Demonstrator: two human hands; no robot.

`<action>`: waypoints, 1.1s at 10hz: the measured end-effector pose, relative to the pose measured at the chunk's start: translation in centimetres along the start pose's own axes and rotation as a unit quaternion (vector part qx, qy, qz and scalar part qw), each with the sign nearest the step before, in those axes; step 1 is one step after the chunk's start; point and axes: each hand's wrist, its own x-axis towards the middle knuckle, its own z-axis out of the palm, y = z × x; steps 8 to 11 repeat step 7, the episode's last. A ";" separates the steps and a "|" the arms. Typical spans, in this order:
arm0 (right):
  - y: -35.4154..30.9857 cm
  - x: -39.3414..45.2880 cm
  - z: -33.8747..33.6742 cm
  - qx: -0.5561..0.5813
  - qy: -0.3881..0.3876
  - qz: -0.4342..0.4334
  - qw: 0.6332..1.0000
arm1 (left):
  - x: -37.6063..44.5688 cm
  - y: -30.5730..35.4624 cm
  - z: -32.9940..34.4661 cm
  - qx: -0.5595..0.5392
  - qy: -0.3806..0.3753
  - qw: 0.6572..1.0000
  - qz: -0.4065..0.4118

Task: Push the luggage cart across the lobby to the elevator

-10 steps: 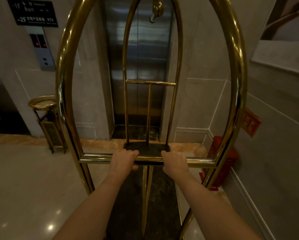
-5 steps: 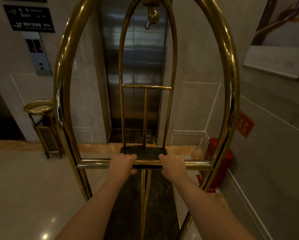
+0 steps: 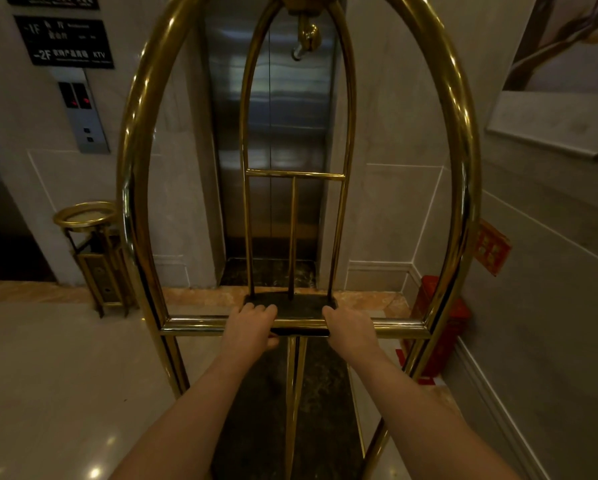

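A brass luggage cart (image 3: 131, 188) with tall arched tubes and a dark deck fills the middle of the view, and nothing lies on the deck. My left hand (image 3: 251, 325) and my right hand (image 3: 348, 329) both grip its horizontal push bar (image 3: 193, 323), a short gap between them. Straight ahead, just past the cart's far arch, stands the steel elevator door (image 3: 283, 109), which is closed. The call panel (image 3: 83, 112) with red lit displays hangs on the wall left of the door.
A brass ashtray bin (image 3: 93, 251) stands against the wall at the left. A red fire extinguisher box (image 3: 446, 327) sits on the floor at the right wall, close to the cart's right post. A framed picture (image 3: 560, 81) hangs upper right. Open polished floor lies at the lower left.
The view has tilted up slightly and the elevator door looks a little farther off. Both hands keep the same grip on the push bar.
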 end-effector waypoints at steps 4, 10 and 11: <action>0.3 -0.7 0.6 0.029 0.057 -0.002 0.998 | -0.6 -0.2 -0.9 -0.015 0.006 0.999 0.042; -2.1 -3.2 -4.7 0.222 0.165 -0.065 0.959 | -2.3 1.5 -2.7 -0.083 0.069 0.993 0.044; -2.1 -3.2 -4.7 0.222 0.165 -0.065 0.959 | -2.3 1.5 -2.7 -0.083 0.069 0.993 0.044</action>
